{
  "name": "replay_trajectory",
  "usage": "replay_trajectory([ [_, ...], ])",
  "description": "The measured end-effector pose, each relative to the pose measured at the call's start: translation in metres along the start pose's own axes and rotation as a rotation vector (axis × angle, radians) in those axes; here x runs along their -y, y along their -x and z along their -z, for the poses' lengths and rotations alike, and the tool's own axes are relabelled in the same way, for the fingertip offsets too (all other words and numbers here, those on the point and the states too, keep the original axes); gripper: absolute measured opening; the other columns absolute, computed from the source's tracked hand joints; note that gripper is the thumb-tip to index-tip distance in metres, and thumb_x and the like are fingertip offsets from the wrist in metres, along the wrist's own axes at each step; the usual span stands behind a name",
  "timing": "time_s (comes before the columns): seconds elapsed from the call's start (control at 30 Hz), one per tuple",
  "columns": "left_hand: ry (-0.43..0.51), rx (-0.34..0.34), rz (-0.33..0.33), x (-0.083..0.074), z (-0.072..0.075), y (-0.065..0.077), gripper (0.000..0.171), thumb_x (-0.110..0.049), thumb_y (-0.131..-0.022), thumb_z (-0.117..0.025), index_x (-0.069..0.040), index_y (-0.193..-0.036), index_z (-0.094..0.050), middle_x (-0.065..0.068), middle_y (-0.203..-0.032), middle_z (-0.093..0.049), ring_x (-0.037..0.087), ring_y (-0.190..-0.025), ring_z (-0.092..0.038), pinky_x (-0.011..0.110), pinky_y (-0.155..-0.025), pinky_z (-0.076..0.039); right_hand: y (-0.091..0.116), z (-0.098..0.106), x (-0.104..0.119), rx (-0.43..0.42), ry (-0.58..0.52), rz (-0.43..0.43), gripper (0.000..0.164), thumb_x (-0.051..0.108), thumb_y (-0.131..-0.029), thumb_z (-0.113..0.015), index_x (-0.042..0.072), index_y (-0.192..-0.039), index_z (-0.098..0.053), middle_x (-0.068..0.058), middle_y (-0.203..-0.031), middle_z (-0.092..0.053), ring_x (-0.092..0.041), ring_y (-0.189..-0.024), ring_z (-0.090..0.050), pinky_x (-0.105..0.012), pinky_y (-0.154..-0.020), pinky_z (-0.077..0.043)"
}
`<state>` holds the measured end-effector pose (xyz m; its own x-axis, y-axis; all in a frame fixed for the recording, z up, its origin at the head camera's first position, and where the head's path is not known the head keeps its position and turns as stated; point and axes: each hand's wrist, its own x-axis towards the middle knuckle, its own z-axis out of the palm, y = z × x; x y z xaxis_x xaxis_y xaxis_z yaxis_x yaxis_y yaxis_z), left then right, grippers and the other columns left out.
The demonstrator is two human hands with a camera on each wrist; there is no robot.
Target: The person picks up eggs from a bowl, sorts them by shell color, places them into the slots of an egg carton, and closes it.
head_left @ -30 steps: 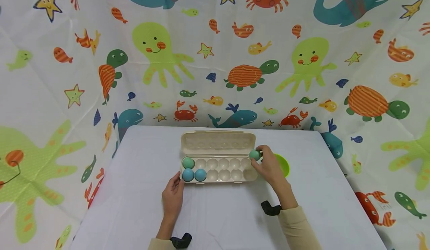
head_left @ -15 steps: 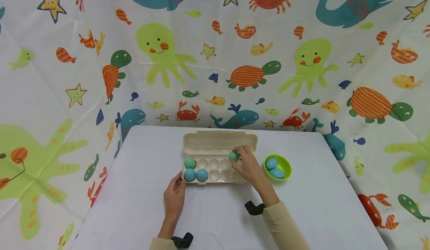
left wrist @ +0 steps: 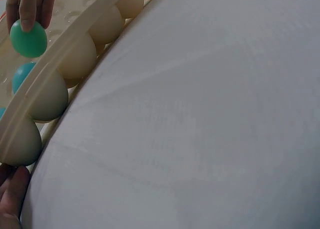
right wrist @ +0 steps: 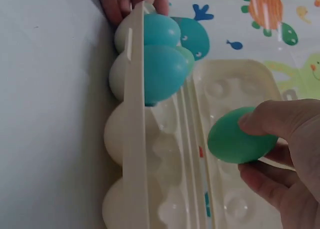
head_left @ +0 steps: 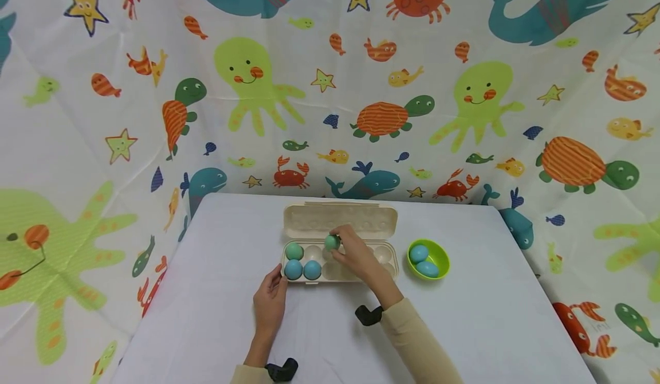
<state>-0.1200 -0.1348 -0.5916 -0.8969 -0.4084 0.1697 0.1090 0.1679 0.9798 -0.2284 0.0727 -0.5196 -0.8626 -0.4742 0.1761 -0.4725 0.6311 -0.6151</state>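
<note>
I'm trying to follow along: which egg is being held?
The green egg in the right hand. The other green egg and two blue eggs sit in the carton; two more blue eggs lie in the bowl.

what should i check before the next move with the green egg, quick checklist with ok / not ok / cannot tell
1. Green egg gripped: ok, the right hand pinches it between thumb and fingers.
2. Lid out of the way: ok, it is open behind the cups.
3. Carton steadied: ok, the left hand holds its near left corner.
4. Bare cup beside the seated green egg: ok.
5. Held egg lined up over one cup: cannot tell, the egg and hand cover what lies beneath.
6. Bowl emptied: not ok, two blue eggs lie in it.
</note>
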Motion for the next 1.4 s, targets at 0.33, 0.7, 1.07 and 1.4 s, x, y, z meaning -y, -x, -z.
replay_trajectory([
  [0.33,-0.012,-0.013,0.005,0.0,-0.002,0.001,0.035,0.002,-0.095,-0.062,0.009,-0.13,-0.06,0.026,-0.128,-0.066,0.039,-0.114,-0.066,0.002,-0.084,-0.05,-0.014,-0.019,0.001,0.096,0.028,0.026,0.035,0.007,-0.095,-0.068,0.005,-0.128,-0.055,-0.012,-0.129,-0.056,-0.025,-0.119,-0.061,-0.039,-0.105,-0.053],
  [0.7,0.013,-0.023,-0.018,0.002,-0.003,0.001,0.035,0.005,-0.094,-0.062,0.01,-0.129,-0.06,0.028,-0.126,-0.066,0.041,-0.112,-0.066,0.003,-0.084,-0.051,-0.022,-0.033,-0.001,0.161,0.067,0.024,0.038,0.008,-0.095,-0.068,0.008,-0.131,-0.056,-0.008,-0.132,-0.061,-0.025,-0.124,-0.059,-0.042,-0.104,-0.053],
  [1.07,0.013,-0.036,-0.035,0.002,-0.003,-0.001,0.035,0.006,-0.093,-0.063,0.011,-0.127,-0.061,0.028,-0.124,-0.067,0.042,-0.11,-0.066,0.004,-0.083,-0.052,-0.022,-0.045,-0.003,0.195,0.106,0.046,0.035,0.009,-0.098,-0.063,0.01,-0.132,-0.057,-0.006,-0.135,-0.061,-0.021,-0.126,-0.058,-0.038,-0.11,-0.049],
  [1.4,0.001,-0.037,-0.029,0.0,-0.003,-0.001,0.035,0.005,-0.094,-0.063,0.01,-0.128,-0.061,0.027,-0.125,-0.067,0.041,-0.111,-0.067,0.003,-0.083,-0.051,-0.022,-0.05,-0.007,0.161,0.162,0.096,0.037,0.009,-0.096,-0.067,0.01,-0.131,-0.058,-0.005,-0.132,-0.063,-0.02,-0.122,-0.058,-0.035,-0.107,-0.051],
])
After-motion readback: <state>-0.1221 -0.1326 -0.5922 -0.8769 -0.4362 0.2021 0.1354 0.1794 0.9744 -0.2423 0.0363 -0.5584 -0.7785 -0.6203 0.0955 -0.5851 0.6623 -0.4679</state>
